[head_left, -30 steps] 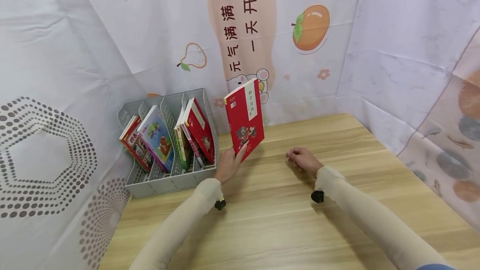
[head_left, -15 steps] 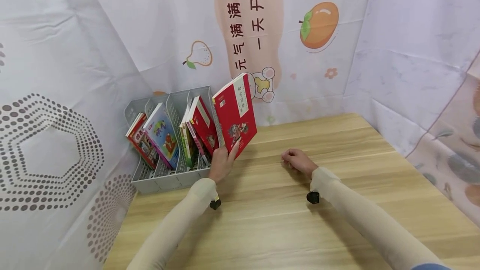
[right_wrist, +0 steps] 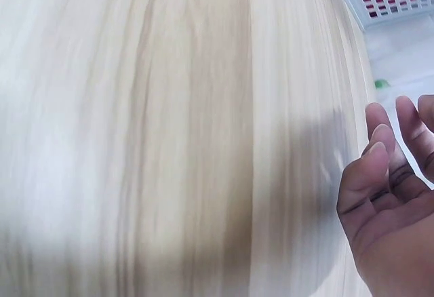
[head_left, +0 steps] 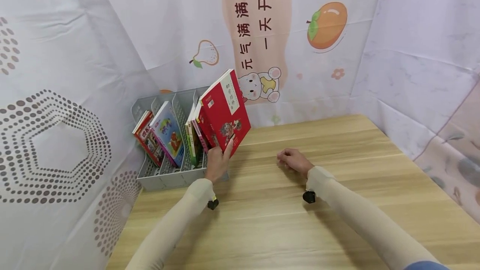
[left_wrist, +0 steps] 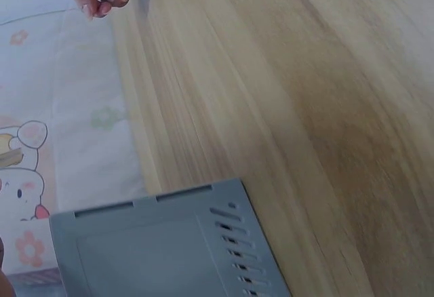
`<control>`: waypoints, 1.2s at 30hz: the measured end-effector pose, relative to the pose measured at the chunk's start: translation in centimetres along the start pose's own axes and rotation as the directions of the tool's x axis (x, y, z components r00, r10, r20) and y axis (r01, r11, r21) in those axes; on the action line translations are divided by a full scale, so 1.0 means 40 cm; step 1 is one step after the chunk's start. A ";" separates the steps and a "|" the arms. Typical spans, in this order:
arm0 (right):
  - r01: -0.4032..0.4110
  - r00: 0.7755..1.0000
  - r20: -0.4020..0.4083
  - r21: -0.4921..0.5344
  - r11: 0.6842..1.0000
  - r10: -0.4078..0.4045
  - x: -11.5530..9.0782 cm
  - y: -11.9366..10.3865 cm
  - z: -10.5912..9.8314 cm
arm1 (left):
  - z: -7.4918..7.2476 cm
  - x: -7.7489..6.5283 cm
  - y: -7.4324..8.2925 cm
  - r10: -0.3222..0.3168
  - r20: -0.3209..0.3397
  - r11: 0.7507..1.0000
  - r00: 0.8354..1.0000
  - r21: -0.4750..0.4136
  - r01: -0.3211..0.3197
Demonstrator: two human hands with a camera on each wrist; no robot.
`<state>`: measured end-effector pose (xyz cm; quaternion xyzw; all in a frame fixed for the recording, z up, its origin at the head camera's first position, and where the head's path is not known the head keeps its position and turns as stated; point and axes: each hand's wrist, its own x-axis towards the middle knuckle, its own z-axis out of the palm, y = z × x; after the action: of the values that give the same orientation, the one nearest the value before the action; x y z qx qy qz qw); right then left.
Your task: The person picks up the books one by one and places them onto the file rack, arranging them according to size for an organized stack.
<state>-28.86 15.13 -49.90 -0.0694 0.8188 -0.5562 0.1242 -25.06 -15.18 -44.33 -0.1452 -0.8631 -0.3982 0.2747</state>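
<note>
My left hand (head_left: pixel 217 163) grips a red book (head_left: pixel 226 113) by its lower edge, thumb on the front cover. The book is tilted and overlaps the right end of the grey book rack (head_left: pixel 168 179) in the head view. Behind it, another red book (head_left: pixel 204 124) leans in the rack, partly hidden. In the left wrist view the rack's side (left_wrist: pixel 156 243) shows, while the held book is out of sight. My right hand (head_left: pixel 296 161) holds nothing near the table's middle, its fingers loosely curled; the right wrist view shows the same hand (right_wrist: pixel 393 195) with its fingertips apart.
Other books lean in the rack's compartments: a red one (head_left: pixel 150 138) at the left, a blue picture book (head_left: pixel 170 134), and a green-edged one (head_left: pixel 194 143). The wooden table (head_left: pixel 262 220) reaches to a printed curtain (head_left: pixel 300 82) behind and at the sides.
My left hand has carried the red book leftward, from beside the rack to over its right end. The head view has shifted slightly left. My right hand stays loosely curled above the table.
</note>
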 end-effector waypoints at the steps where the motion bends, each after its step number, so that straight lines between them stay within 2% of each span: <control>1: -0.002 1.000 0.010 0.003 1.000 0.002 0.002 -0.002 0.006 | -0.004 -0.001 -0.002 -0.004 -0.011 1.000 1.000 -0.001 0.004; 8: 0.015 0.998 0.057 0.028 0.999 -0.017 0.014 -0.026 0.047 | -0.024 -0.001 -0.028 -0.018 -0.039 1.000 0.999 0.007 0.019; 12: 0.053 0.994 0.092 0.036 0.998 -0.056 0.023 -0.046 0.078 | -0.038 -0.007 -0.039 -0.011 -0.056 1.000 0.998 0.015 0.011; 18: 0.058 0.991 0.121 0.034 0.998 -0.062 0.030 -0.068 0.116 | -0.058 -0.010 -0.047 0.002 -0.089 1.000 0.996 0.017 0.000; 26: 0.093 0.984 0.149 0.024 0.995 -0.096 0.046 -0.094 0.162 | -0.084 -0.008 -0.060 0.009 -0.176 0.999 0.984 0.034 -0.004; 31: 0.079 0.986 0.144 0.009 0.997 -0.080 0.060 -0.101 0.199 | -0.090 -0.012 -0.065 0.018 -0.175 0.999 0.984 0.030 -0.013; 36: 0.092 0.977 0.194 0.018 0.996 -0.094 0.056 -0.122 0.243 | -0.098 -0.021 -0.072 0.001 -0.192 1.000 0.981 0.030 0.005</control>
<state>-28.42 4.04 -49.05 -0.1609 0.7961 -0.5557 0.1778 -24.34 -20.06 -44.49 -0.1008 -0.8387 -0.3974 0.3585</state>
